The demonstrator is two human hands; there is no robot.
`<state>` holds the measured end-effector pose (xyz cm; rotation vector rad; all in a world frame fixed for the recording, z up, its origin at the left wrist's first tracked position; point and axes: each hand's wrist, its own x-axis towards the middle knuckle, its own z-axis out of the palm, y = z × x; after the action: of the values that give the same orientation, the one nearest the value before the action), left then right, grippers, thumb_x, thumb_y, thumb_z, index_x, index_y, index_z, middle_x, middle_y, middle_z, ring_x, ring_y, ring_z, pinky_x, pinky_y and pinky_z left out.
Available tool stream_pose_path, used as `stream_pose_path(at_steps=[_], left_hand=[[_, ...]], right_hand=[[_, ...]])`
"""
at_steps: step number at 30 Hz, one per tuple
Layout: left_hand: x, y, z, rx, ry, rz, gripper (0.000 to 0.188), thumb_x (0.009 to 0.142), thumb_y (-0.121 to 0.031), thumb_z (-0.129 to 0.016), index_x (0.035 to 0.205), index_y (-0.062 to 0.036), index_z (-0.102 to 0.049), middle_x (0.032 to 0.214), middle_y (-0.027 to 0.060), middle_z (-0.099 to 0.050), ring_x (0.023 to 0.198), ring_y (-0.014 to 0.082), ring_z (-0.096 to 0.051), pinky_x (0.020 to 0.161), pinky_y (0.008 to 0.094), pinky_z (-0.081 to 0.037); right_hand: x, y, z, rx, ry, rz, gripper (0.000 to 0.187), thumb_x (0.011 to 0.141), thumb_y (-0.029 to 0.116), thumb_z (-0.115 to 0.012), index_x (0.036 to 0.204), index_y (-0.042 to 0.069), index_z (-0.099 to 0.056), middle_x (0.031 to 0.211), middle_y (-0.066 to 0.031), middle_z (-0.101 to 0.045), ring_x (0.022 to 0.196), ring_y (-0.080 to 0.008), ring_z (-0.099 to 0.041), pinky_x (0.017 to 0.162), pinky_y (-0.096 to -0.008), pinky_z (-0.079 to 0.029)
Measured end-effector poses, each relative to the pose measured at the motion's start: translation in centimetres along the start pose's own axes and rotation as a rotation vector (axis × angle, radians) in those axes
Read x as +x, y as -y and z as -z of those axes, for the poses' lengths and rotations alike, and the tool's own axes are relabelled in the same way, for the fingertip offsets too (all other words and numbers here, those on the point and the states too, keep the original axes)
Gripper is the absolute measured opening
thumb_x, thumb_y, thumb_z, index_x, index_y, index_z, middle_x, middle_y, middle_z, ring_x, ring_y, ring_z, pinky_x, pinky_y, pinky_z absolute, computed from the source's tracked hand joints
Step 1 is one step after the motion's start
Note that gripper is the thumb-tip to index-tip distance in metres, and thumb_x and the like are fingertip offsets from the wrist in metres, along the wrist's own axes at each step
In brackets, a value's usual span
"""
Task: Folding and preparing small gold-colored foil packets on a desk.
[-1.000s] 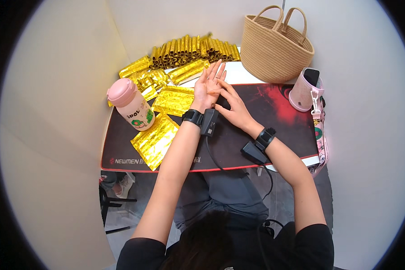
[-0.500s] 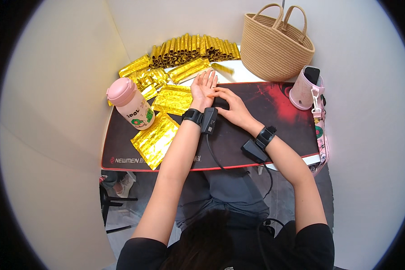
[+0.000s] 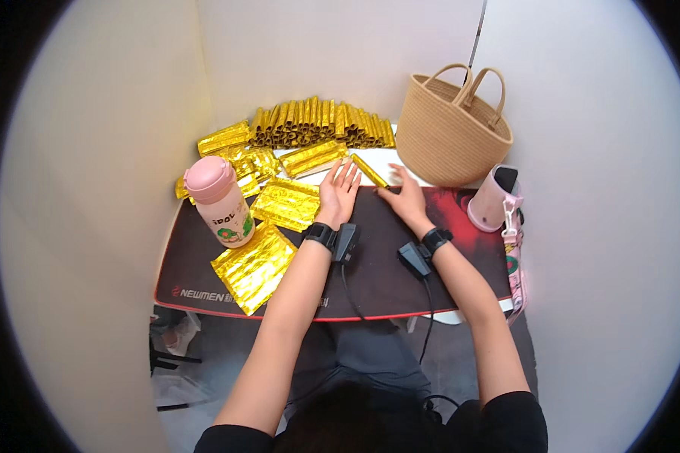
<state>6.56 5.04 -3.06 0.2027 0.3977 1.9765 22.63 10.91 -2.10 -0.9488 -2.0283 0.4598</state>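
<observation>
The gold roll [image 3: 369, 171] slants — far end left, near end right.

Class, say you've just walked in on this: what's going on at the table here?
The person's left hand is open, palm up, and holds nothing. The right hand is open too, its thumb by the near end of a single gold tube; whether they touch is unclear. More gold tubes are piled at the back, with flat gold sheets at left near a pink-lidded bottle. A woven basket stands at back right.
</observation>
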Motion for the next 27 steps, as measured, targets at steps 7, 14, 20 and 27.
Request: stream_pose_path(at_steps=[7, 14, 20, 27], left_hand=[[-0.1, -0.2, 0.3, 0.028, -0.018, -0.018, 0.039, 0.098, -0.021, -0.039, 0.133, -0.0037, -0.039, 0.132, 0.0138, -0.047, 0.124, 0.0253, -0.044, 0.107, 0.0384, -0.034], [0.5, 0.2, -0.6, 0.040, -0.020, -0.039, 0.039, 0.097, -0.024, -0.041, 0.131, -0.0043, -0.042, 0.134, 0.0140, -0.046, 0.124, 0.0256, -0.045, 0.105, 0.0387, -0.036], [0.5, -0.6, 0.1, 0.070, 0.008, -0.051, 0.038, 0.096, -0.021, -0.041, 0.130, -0.0042, -0.042, 0.132, 0.0149, -0.047, 0.122, 0.0256, -0.047, 0.104, 0.0371, -0.037], [-0.4, 0.1, -0.7, 0.103, 0.032, 0.004, 0.037, 0.096, -0.020, -0.038, 0.130, -0.0083, -0.044, 0.126, 0.0117, -0.054, 0.115, 0.0214, -0.051, 0.094, 0.0321, -0.040]], right_hand=[[3.1, 4.1, -0.1, -0.180, 0.117, 0.127, 0.021, 0.077, 0.024, -0.066, 0.096, 0.015, -0.070, 0.080, -0.0051, -0.071, 0.069, -0.0214, -0.068, 0.065, -0.0356, -0.053], [7.8, 7.1, 1.9, -0.151, -0.010, 0.295, 0.020, 0.076, 0.017, -0.067, 0.095, 0.012, -0.071, 0.076, -0.0096, -0.069, 0.068, -0.0213, -0.068, 0.062, -0.0323, -0.053], [10.9, 11.9, 0.8, -0.101, -0.021, 0.538, 0.019, 0.080, 0.020, -0.066, 0.097, 0.012, -0.068, 0.077, -0.0119, -0.068, 0.068, -0.0255, -0.067, 0.062, -0.0355, -0.053], [14.8, 11.7, -4.0, -0.461, -0.226, 0.503, 0.013, 0.081, 0.015, -0.064, 0.092, 0.010, -0.067, 0.080, -0.0102, -0.067, 0.073, -0.0306, -0.065, 0.065, -0.0403, -0.052]])
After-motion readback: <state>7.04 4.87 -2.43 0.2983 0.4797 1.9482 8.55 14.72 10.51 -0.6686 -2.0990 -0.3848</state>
